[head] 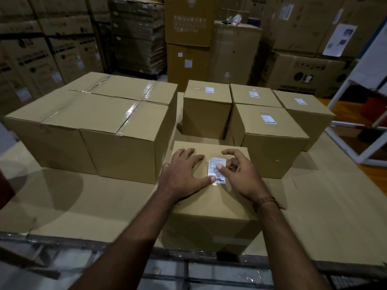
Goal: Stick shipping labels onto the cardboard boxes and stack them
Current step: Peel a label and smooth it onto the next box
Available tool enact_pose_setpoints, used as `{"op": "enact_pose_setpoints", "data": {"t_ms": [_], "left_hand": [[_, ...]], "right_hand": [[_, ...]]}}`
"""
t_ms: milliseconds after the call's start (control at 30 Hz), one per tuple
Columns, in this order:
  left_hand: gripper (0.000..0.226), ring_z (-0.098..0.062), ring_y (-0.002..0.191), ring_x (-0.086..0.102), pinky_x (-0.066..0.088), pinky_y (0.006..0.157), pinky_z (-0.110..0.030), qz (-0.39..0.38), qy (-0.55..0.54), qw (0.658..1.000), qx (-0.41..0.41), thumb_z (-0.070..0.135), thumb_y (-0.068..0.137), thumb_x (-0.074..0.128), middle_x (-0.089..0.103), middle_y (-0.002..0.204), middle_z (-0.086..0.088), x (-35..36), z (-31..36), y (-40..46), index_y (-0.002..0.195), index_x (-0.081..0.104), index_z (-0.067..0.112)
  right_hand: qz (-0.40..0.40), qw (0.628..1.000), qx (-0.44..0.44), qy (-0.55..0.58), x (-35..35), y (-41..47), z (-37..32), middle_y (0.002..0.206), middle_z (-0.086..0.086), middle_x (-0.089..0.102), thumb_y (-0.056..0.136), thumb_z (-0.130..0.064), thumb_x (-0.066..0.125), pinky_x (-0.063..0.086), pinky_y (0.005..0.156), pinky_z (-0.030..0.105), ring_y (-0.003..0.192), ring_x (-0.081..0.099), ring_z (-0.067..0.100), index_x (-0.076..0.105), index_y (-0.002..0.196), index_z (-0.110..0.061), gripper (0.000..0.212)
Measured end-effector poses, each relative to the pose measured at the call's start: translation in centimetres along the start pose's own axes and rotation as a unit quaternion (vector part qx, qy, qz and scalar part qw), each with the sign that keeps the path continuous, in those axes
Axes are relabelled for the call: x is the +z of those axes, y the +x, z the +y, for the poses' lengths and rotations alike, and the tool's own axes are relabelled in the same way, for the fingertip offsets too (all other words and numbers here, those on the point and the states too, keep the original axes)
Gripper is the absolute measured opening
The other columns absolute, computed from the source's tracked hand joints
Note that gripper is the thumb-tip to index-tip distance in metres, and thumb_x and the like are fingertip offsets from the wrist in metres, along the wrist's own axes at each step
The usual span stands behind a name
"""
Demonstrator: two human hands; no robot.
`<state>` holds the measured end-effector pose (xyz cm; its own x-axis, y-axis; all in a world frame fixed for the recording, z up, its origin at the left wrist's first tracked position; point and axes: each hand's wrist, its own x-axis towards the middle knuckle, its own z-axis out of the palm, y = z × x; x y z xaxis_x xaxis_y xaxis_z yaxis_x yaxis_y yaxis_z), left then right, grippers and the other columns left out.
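A small cardboard box (209, 208) stands at the front middle of the table, right below me. On its top lies a white shipping label (215, 162) with printed text and a barcode. My left hand (184, 172) lies flat on the box top, its thumb tip touching the label's lower left corner. My right hand (240, 174) hovers over the label's right side; its thumb presses on the label, the index arches above it and the other fingers are loosely curled.
Several smaller boxes with labels on top (270, 130) stand behind and to the right. Large taped boxes (104, 122) fill the left. Cardboard sheets (83, 195) cover the table. A white frame (366, 143) stands at the right, warehouse stacks (188, 38) behind.
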<state>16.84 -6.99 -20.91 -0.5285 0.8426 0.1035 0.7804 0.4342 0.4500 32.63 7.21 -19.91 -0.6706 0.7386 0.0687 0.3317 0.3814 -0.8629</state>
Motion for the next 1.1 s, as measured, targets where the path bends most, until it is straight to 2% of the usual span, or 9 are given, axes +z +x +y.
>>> {"op": "enact_pose_setpoints", "data": {"t_ms": [67, 167, 400, 533, 600, 733, 867, 1000, 1100], "left_hand": [[0.094, -0.015, 0.158, 0.014, 0.032, 0.116, -0.064, 0.005, 0.000, 1.000, 0.000, 0.092, 0.079, 0.051, 0.024, 0.171, 0.012, 0.0, 0.0, 0.0, 0.158, 0.040, 0.043], [0.095, -0.015, 0.158, 0.015, 0.034, 0.115, -0.064, 0.008, 0.002, 1.000, 0.001, 0.093, 0.077, 0.050, 0.025, 0.171, 0.013, 0.1, -0.2, 0.0, 0.157, 0.040, 0.043], [0.098, -0.015, 0.158, 0.015, 0.034, 0.115, -0.064, 0.002, 0.001, 1.000, 0.007, 0.096, 0.074, 0.049, 0.024, 0.171, 0.013, 0.0, -0.4, 0.1, 0.157, 0.039, 0.044], [0.102, -0.016, 0.158, 0.013, 0.031, 0.116, -0.063, -0.016, 0.000, 1.000, 0.011, 0.096, 0.074, 0.053, 0.020, 0.172, 0.012, -0.2, -0.4, 0.2, 0.159, 0.036, 0.044], [0.101, -0.016, 0.158, 0.012, 0.031, 0.116, -0.063, -0.019, 0.001, 1.000, 0.008, 0.094, 0.074, 0.055, 0.019, 0.172, 0.013, -0.2, -0.4, 0.2, 0.160, 0.035, 0.044], [0.101, -0.015, 0.158, 0.012, 0.031, 0.115, -0.063, -0.019, -0.002, 1.000, 0.004, 0.094, 0.073, 0.056, 0.019, 0.172, 0.014, -0.2, -0.4, 0.3, 0.159, 0.035, 0.045], [0.101, -0.014, 0.158, 0.011, 0.030, 0.116, -0.063, -0.022, -0.001, 1.000, 0.001, 0.093, 0.073, 0.058, 0.019, 0.172, 0.014, -0.1, -0.3, 0.3, 0.159, 0.035, 0.045], [0.102, -0.013, 0.158, 0.011, 0.029, 0.117, -0.065, -0.021, -0.001, 1.000, 0.001, 0.094, 0.072, 0.057, 0.019, 0.172, 0.015, -0.2, -0.4, 0.2, 0.159, 0.035, 0.045], [0.102, -0.014, 0.159, 0.011, 0.029, 0.118, -0.064, -0.022, -0.002, 1.000, 0.002, 0.094, 0.073, 0.057, 0.019, 0.172, 0.014, -0.3, -0.3, 0.2, 0.160, 0.035, 0.045]], "right_hand": [[-0.039, 0.999, -0.011, -0.002, -0.6, -0.2, 0.5, 0.105, -0.005, 0.074, 0.089, -0.025, 0.085, 0.064, 0.085, 0.039, 0.093, 0.072, 0.007, 0.053, 0.146, -0.039, 0.067], [-0.041, 0.999, -0.020, -0.018, -0.9, -0.3, 0.5, 0.101, -0.003, 0.069, 0.083, -0.014, 0.089, 0.061, 0.082, 0.039, 0.080, 0.058, 0.009, 0.050, 0.152, -0.035, 0.082], [-0.036, 0.998, -0.030, -0.028, -0.8, 0.2, 0.7, 0.079, -0.014, 0.059, 0.081, -0.015, 0.090, 0.052, 0.072, 0.033, 0.069, 0.050, 0.003, 0.066, 0.133, -0.034, 0.060], [-0.047, 0.998, -0.033, -0.033, -0.8, 0.2, 1.0, 0.084, -0.011, 0.065, 0.084, -0.017, 0.088, 0.052, 0.072, 0.031, 0.070, 0.052, 0.001, 0.067, 0.127, -0.036, 0.052], [-0.053, 0.998, -0.034, -0.032, -0.8, 0.1, 0.9, 0.091, -0.011, 0.071, 0.085, -0.017, 0.087, 0.057, 0.077, 0.030, 0.077, 0.062, 0.004, 0.067, 0.126, -0.036, 0.050], [-0.069, 0.997, -0.035, -0.020, -0.8, 0.1, 1.1, 0.106, -0.002, 0.077, 0.088, -0.014, 0.084, 0.060, 0.092, 0.036, 0.099, 0.072, 0.017, 0.068, 0.122, -0.036, 0.043], [-0.088, 0.995, -0.040, -0.016, -0.9, 0.2, 1.3, 0.106, -0.003, 0.078, 0.084, -0.028, 0.081, 0.060, 0.096, 0.051, 0.103, 0.074, 0.020, 0.071, 0.119, -0.038, 0.037], [-0.097, 0.994, -0.043, -0.003, -0.8, 0.3, 1.4, 0.107, -0.003, 0.079, 0.082, -0.036, 0.078, 0.059, 0.097, 0.055, 0.105, 0.074, 0.023, 0.072, 0.116, -0.037, 0.034], [-0.100, 0.994, -0.045, 0.004, -0.9, 0.3, 1.5, 0.108, -0.005, 0.080, 0.086, -0.032, 0.079, 0.059, 0.098, 0.055, 0.105, 0.074, 0.021, 0.073, 0.116, -0.035, 0.031]]}}
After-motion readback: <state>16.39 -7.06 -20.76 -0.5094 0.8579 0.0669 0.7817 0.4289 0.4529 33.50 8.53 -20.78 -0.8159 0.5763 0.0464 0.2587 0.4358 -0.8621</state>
